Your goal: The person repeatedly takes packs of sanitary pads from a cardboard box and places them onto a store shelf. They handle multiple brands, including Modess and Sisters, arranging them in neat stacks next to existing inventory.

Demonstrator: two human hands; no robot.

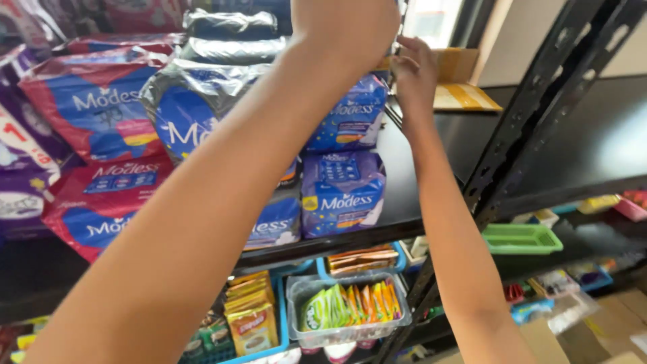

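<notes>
Black metal shelving [438, 202] w/ angled upright [532, 114], stocked shop goods, bright window behind at top.

Containers: clear plastic tub [347, 330] on lower shelf holds upright sachets [350, 303], green/orange/yellow. Blue tray [273, 347] left of it holds yellow-orange sachet packs [251, 317]. 2nd blue tray [397, 256] behind tub has flat orange packs. Green basket [522, 239] on right bay, contents can't be seen. Cardboard box [458, 64] at back of top shelf, yellow flat packet [465, 98] lying in front of it.

Top shelf: blue pad packs [344, 192] stacked 2 high, top one [354, 114] just below right hand. Red-and-blue pad packs [94, 101] far left, dark foil-wrapped bundles [229, 34] behind.

Hands: both arms raised. Right hand [412, 71] fingers curled narrow, pinching smth small at upper edge near top blue pack; what it is, can't tell. Left hand [344, 23] cut off by frame top, only wrist/back visible, fingers not shown, so grip can't be told.

Hidden: left forearm covers mid stack of packs; small items on right lower shelves blurred.
</notes>
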